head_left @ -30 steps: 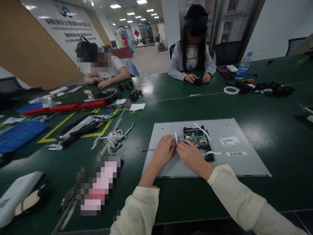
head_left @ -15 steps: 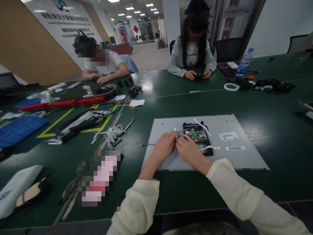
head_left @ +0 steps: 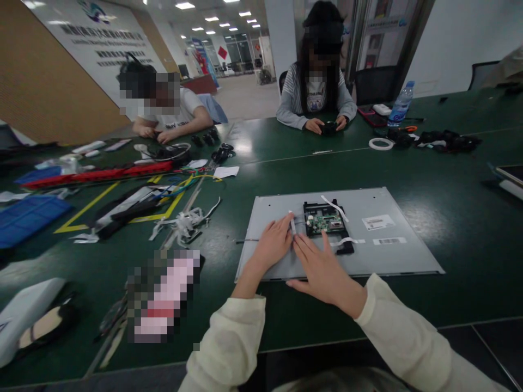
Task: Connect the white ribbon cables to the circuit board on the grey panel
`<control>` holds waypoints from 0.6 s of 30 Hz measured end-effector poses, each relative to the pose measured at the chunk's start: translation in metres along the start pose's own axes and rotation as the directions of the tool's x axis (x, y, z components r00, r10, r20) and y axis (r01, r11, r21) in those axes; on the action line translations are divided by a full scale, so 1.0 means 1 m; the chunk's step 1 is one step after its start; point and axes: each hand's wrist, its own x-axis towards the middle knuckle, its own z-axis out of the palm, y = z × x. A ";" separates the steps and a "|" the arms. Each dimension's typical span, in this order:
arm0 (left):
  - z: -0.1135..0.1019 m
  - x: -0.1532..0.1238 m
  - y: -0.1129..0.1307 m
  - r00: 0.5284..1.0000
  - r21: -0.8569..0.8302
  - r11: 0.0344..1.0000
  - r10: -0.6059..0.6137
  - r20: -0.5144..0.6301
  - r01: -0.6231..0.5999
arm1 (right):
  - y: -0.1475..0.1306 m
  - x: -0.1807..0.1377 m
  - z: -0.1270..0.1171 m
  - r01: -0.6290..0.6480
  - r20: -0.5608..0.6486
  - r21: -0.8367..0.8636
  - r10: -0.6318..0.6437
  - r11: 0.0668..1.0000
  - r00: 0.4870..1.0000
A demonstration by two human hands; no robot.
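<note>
A grey metal panel (head_left: 379,250) lies flat on the green table in front of me. A small green circuit board (head_left: 324,220) in a black frame sits at its middle, with white ribbon strips (head_left: 333,207) across it. My left hand (head_left: 273,245) rests on the panel just left of the board, its fingertips on a white strip (head_left: 292,224). My right hand (head_left: 321,267) lies flat on the panel with fingers spread, its tips close to the board's near left corner. It holds nothing.
Left of the panel lie white ribbon scraps (head_left: 183,223), coloured wires, a red bar (head_left: 98,175) and a blue tray (head_left: 26,213). A tape roll (head_left: 381,144) and water bottle (head_left: 399,104) stand far right. Two other people sit across the table, handling small black items.
My right hand has drawn back from the board and opened flat with fingers spread. My left hand stays by the white strip. The view has shifted slightly.
</note>
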 end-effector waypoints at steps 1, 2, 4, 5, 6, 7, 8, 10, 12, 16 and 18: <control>0.000 0.000 0.002 1.000 0.010 1.000 -0.009 0.000 0.009 | -0.001 -0.003 0.001 -0.002 0.004 0.005 0.002 1.000 1.000; -0.001 0.000 0.003 1.000 0.017 1.000 -0.015 -0.001 0.015 | -0.001 -0.006 0.002 -0.002 0.006 0.009 0.002 1.000 1.000; -0.002 0.000 0.006 1.000 0.034 0.999 -0.024 -0.005 0.024 | 0.001 -0.009 0.005 0.002 0.005 0.017 -0.002 1.000 1.000; -0.002 0.000 0.006 1.000 0.045 0.999 -0.026 -0.005 0.026 | 0.002 -0.010 0.005 0.006 0.001 0.020 -0.006 1.000 1.000; -0.003 -0.001 0.007 1.000 0.058 0.998 -0.025 -0.001 0.025 | 0.003 -0.011 0.006 0.010 -0.002 0.021 -0.010 1.000 1.000; -0.003 -0.001 0.007 1.000 0.072 0.997 -0.021 0.007 0.021 | 0.004 -0.011 0.006 0.014 -0.005 0.021 -0.014 1.000 1.000; -0.003 -0.001 0.007 1.000 0.087 0.996 -0.017 0.017 0.015 | 0.004 -0.011 0.006 0.017 -0.006 0.017 -0.017 1.000 1.000; -0.004 -0.002 0.007 0.999 0.114 0.993 -0.010 0.038 0.006 | 0.005 -0.011 0.005 0.027 -0.002 0.002 -0.027 1.000 1.000; -0.004 -0.003 0.009 0.999 0.143 0.990 -0.011 0.045 0.005 | 0.003 -0.010 0.004 0.037 0.011 -0.025 -0.037 0.999 0.999; -0.006 -0.006 0.011 0.999 0.171 0.985 -0.009 0.039 0.002 | 0.000 -0.007 0.004 0.069 0.060 -0.090 -0.064 0.994 0.996; -0.006 -0.006 0.010 0.998 0.138 0.990 -0.013 0.057 0.005 | 0.001 -0.006 0.006 0.092 0.069 -0.113 -0.084 0.989 0.994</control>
